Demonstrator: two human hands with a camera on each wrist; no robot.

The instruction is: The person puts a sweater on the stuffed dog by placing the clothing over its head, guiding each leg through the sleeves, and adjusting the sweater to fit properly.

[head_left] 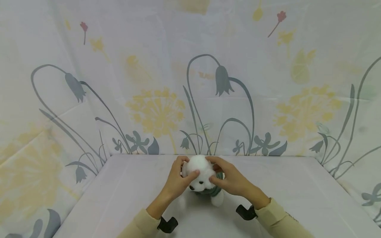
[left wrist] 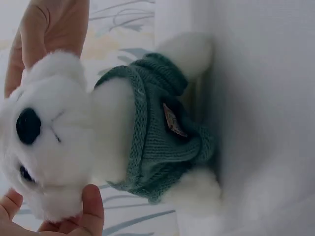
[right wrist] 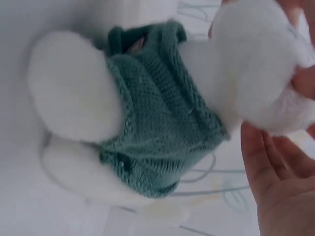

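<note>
A white plush dog point(head_left: 200, 167) in a green knitted sweater point(left wrist: 152, 132) stands on the white table, its dark nose and eyes turned toward the lower left in the head view. My left hand point(head_left: 177, 181) holds one side of its head, thumb on the face and fingers round the back. On the opposite side my right hand point(head_left: 231, 178) grips the head in the same way, thumb at the cheek. A small patch point(left wrist: 173, 119) shows on the sweater's chest. In the right wrist view, white legs point(right wrist: 76, 86) rest against the table surface.
The white table point(head_left: 119, 198) reaches back to a curtain point(head_left: 166, 39) printed with grey and yellow flowers, which also hangs at both sides. Black curved mounts point(head_left: 168, 224) sit under both wrists, close above the tabletop.
</note>
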